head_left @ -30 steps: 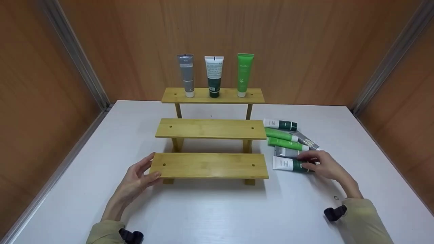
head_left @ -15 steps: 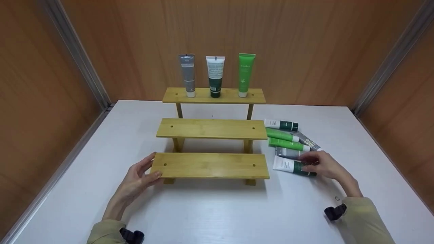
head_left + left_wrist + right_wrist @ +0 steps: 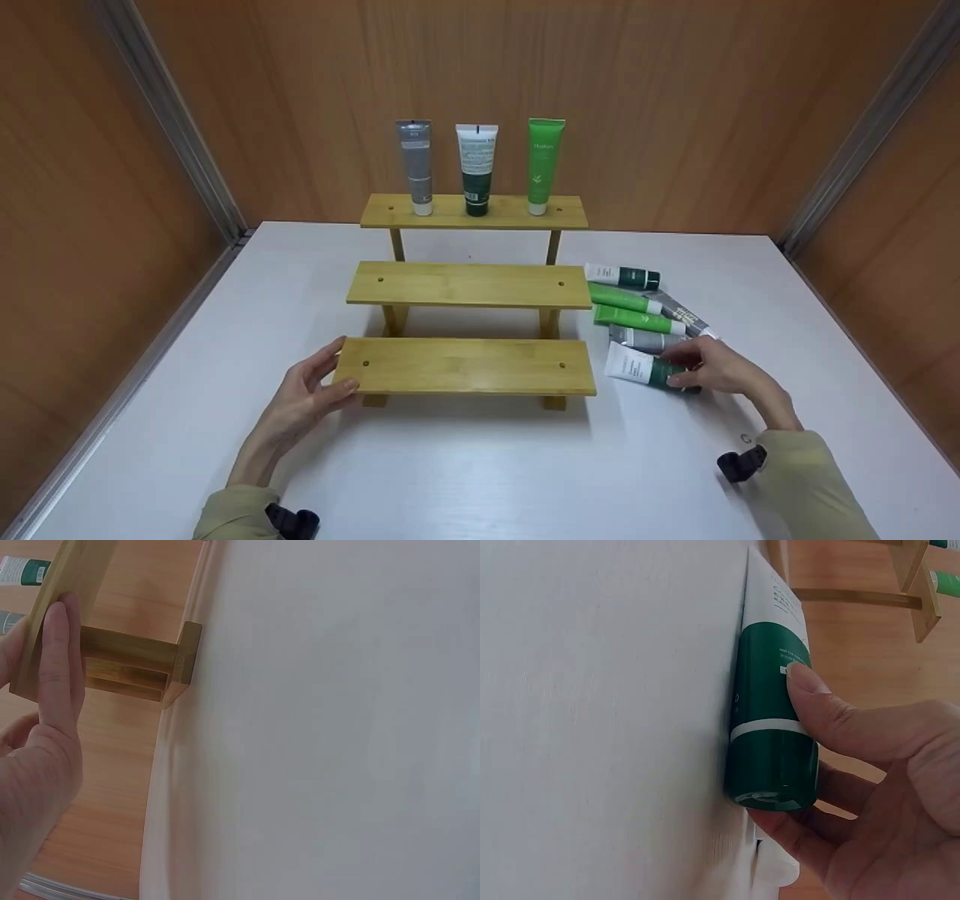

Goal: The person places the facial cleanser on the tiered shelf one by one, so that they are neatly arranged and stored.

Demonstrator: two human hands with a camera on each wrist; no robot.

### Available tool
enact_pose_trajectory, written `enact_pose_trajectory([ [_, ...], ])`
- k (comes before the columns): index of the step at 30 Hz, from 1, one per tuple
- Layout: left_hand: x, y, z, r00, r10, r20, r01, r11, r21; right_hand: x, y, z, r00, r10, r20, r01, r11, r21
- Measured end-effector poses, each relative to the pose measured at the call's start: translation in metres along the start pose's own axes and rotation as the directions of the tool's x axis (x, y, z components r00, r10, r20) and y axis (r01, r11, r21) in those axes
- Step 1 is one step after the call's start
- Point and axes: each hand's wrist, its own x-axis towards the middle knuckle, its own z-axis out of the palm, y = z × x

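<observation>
A three-step wooden display stand is on the white table. My left hand holds the left end of its lowest shelf, thumb at the front edge and fingers at the back. To the right of the stand, my right hand grips a white and dark green squeeze tube near its cap. The right wrist view has the thumb on the green part of the tube, the other fingers partly hidden behind it. Just behind lies a grey tube, its right end covered by the hand.
Three tubes stand cap down on the top shelf: grey, white and green, bright green. More tubes lie right of the stand, among them a green tube and a slanted grey tube. Wood panels enclose the table.
The white and green tube has turned slightly, its flat end swinging away and its cap end nearer. My right hand has shifted a little with it. The left hand keeps its place on the shelf.
</observation>
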Motion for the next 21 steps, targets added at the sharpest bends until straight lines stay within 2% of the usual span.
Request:
enact_pose_trajectory([
  [9, 0.0005, -0.0004, 0.0003, 1.0, 0.001, -0.003, -0.001, 1.0, 0.004, -0.0015, 0.0009, 0.0027, 1.0, -0.008, -0.006, 0.008, 1.0, 0.009],
  [21, 0.0003, 0.0004, 0.0005, 1.0, -0.003, -0.007, 0.003, 1.0, 0.018, -0.0011, -0.0038, 0.0006, 0.999, 0.032, -0.039, -0.026, 0.99, 0.138],
])
